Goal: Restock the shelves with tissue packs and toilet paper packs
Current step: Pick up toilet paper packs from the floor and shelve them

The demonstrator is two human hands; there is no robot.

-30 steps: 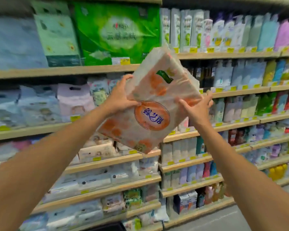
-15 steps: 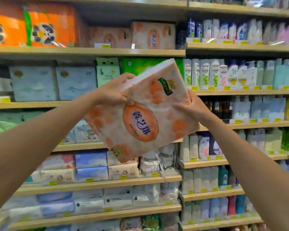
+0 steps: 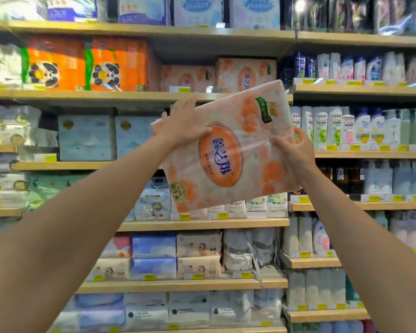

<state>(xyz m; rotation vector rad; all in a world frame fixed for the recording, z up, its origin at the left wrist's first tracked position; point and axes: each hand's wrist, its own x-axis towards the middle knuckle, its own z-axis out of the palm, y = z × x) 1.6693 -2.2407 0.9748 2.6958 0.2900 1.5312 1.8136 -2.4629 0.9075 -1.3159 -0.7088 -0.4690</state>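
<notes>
A: Left hand [image 3: 180, 131]?
B: Gripping the tissue pack [image 3: 226, 152] by its left edge, thumb in front.
A: Right hand [image 3: 296, 152]?
B: Fingers [image 3: 281, 142] curled, pinching wrapper at the right edge.
A: Pack's place?
B: Tilted in mid-air, before the shelf [image 3: 130, 96] of matching packs [image 3: 245, 73].

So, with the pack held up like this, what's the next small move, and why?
Probably raise the pack a little and slide it onto the shelf with the matching packs: the left hand and right hand grip it, tilted, just below that row.
</notes>
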